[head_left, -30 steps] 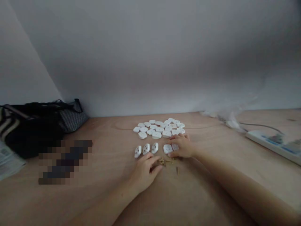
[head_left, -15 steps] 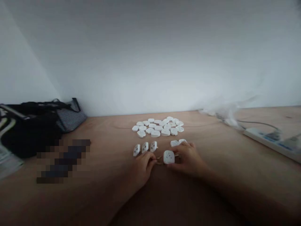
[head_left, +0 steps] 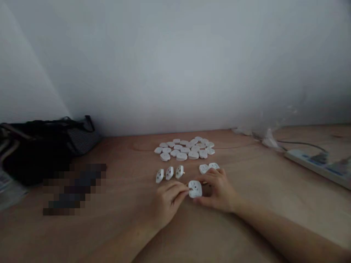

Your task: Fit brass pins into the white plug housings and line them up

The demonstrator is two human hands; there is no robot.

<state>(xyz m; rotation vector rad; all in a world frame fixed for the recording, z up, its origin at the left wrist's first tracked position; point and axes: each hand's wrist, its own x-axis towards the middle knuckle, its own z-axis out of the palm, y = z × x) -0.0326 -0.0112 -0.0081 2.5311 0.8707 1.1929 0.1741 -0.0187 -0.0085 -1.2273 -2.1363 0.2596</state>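
on the tabletop point(head_left: 123, 193), a cluster of plug housings point(head_left: 185, 150) lies near the wall point(head_left: 175, 73). before it, three plug housings point(head_left: 169, 173) stand left, a pair of plug housings point(head_left: 204, 169) right. nearer, another plug housing point(head_left: 196, 193) is between the left hand point(head_left: 168, 199) and right hand point(head_left: 219, 188). far left, a bag point(head_left: 41, 149); far right, a power strip point(head_left: 301, 160).

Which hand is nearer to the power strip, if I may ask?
Right: the right hand, left of the power strip, holds a white plastic piece; the left hand is farther left, at that piece's edge.
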